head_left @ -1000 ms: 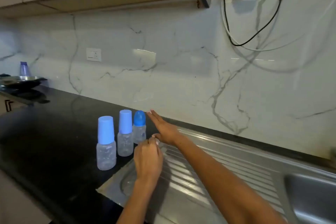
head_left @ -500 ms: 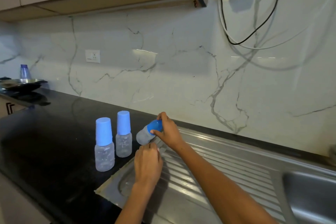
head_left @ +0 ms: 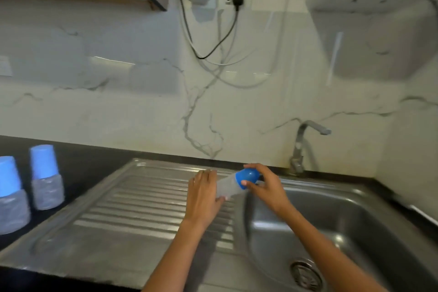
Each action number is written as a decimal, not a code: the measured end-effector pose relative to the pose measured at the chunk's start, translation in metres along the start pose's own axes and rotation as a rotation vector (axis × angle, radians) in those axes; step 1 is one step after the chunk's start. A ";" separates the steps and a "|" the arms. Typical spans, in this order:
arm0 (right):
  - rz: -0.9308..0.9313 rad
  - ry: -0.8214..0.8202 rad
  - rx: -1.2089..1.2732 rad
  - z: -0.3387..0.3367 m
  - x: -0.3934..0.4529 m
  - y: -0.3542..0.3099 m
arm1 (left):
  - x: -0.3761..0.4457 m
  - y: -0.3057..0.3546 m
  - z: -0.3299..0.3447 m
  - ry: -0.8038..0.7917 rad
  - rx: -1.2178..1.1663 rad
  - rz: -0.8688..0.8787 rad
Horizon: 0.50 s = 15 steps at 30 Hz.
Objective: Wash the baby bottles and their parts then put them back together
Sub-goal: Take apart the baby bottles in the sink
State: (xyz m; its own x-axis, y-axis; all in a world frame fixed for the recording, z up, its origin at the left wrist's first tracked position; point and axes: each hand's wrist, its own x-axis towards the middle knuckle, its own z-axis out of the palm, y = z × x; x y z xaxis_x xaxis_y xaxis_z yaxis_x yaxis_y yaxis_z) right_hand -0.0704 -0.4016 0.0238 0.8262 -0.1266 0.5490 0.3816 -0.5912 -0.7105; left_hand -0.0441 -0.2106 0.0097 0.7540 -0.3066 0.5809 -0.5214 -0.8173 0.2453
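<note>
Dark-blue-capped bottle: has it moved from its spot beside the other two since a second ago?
Yes. The dark-blue-capped bottle left the black counter and went right, across the drainboard to the sink basin's edge, held tilted in both hands.

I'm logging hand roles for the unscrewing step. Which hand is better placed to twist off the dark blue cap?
Right. The right hand already has fingers curled round the dark blue cap, while the left hand grips the clear bottle body and can steady it, near the sink.
</note>
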 end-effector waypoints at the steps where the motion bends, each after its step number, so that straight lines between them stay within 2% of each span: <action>1: 0.047 0.016 0.043 -0.020 -0.011 0.005 | 0.003 0.018 0.008 -0.024 -0.011 0.034; 5: 0.243 0.105 0.354 -0.068 -0.046 0.019 | 0.009 0.080 0.035 -0.070 -0.059 0.149; 9: 0.398 0.170 0.528 -0.086 -0.060 0.028 | 0.004 0.109 0.057 0.000 -0.077 0.196; 12: 0.541 0.158 0.498 -0.095 -0.059 0.032 | 0.000 0.113 0.066 0.049 -0.103 0.200; 15: 0.660 0.022 0.306 -0.100 -0.061 0.034 | 0.003 0.114 0.065 0.054 -0.059 0.235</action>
State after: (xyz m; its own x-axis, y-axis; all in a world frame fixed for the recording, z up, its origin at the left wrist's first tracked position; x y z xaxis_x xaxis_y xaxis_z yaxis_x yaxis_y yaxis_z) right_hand -0.1493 -0.4940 0.0103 0.9171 -0.3974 -0.0298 -0.0917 -0.1378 -0.9862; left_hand -0.0747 -0.3362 -0.0111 0.5875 -0.4574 0.6676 -0.7035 -0.6963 0.1420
